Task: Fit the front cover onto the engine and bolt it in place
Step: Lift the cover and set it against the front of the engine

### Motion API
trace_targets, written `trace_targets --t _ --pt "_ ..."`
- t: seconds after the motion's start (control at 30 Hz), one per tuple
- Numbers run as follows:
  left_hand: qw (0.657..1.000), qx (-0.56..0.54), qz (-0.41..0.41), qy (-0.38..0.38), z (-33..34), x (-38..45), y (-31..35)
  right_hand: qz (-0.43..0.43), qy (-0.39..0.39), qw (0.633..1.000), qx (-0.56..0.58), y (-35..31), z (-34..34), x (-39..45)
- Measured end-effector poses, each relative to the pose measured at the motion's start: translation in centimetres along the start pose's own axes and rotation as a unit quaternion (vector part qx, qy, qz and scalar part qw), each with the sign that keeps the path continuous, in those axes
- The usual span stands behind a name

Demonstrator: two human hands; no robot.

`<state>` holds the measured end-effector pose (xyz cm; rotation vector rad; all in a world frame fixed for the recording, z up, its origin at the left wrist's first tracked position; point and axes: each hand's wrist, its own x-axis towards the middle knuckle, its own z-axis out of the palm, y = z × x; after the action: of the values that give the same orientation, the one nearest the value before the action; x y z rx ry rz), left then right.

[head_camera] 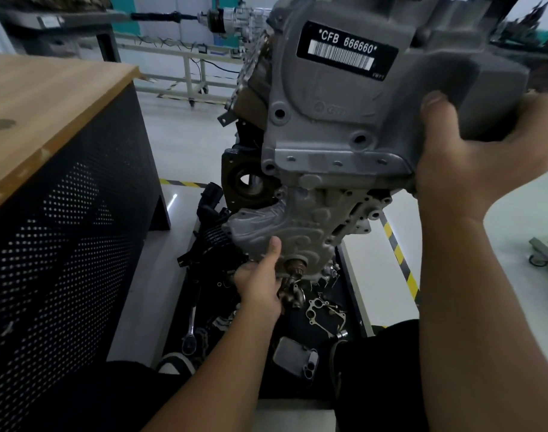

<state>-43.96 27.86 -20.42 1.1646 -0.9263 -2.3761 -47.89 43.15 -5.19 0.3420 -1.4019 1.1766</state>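
The grey cast front cover (pixel 322 126), with a black barcode label reading CFB 666660, lies against the face of the engine (pixel 251 88) in the upper middle. Its lower section (pixel 297 222) runs down to a round shaft end (pixel 296 265). My right hand (pixel 472 157) grips the cover's right edge, thumb on its front face. My left hand (pixel 260 282) holds the cover's bottom end, thumb pressed up on the casting. A brown round housing (pixel 246 182) of the engine shows left of the cover.
A wood-topped cabinet (pixel 54 120) with black perforated sides stands close on the left. Below the engine, a dark tray (pixel 349 269) holds a ratchet wrench (pixel 190 328), a gasket (pixel 325 310), a small grey cover (pixel 294 357) and several loose parts. Yellow-black floor tape (pixel 400 257) runs on the right.
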Motion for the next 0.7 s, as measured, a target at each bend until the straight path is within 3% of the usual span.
trace_targets --t 0.03,0.1,0.13,0.27,0.47,0.7 --pt "1.0 -0.015 -0.002 -0.001 0.1 0.3 0.4 0.013 -0.048 0.999 0.0 -0.9 2.7 1.8" --pt "1.0 -0.021 0.0 -0.002 0.3 0.7 0.7 0.074 -0.008 0.996 -0.045 -0.1 3.0 3.8" --pt "1.0 -0.02 0.003 -0.002 0.4 0.8 0.7 0.063 -0.028 0.998 -0.005 0.5 4.9 5.0" --pt "1.0 -0.014 0.009 -0.008 0.4 0.9 0.7 0.054 -0.021 0.998 0.016 0.6 3.3 5.0" --pt "1.0 -0.017 -0.004 -0.011 0.5 0.3 0.3 0.183 -0.015 0.982 -0.044 -1.6 4.1 4.4" --pt "0.998 0.037 -0.037 0.039 1.8 1.1 1.0 0.209 -0.059 0.975 -0.049 -1.5 4.5 4.5"
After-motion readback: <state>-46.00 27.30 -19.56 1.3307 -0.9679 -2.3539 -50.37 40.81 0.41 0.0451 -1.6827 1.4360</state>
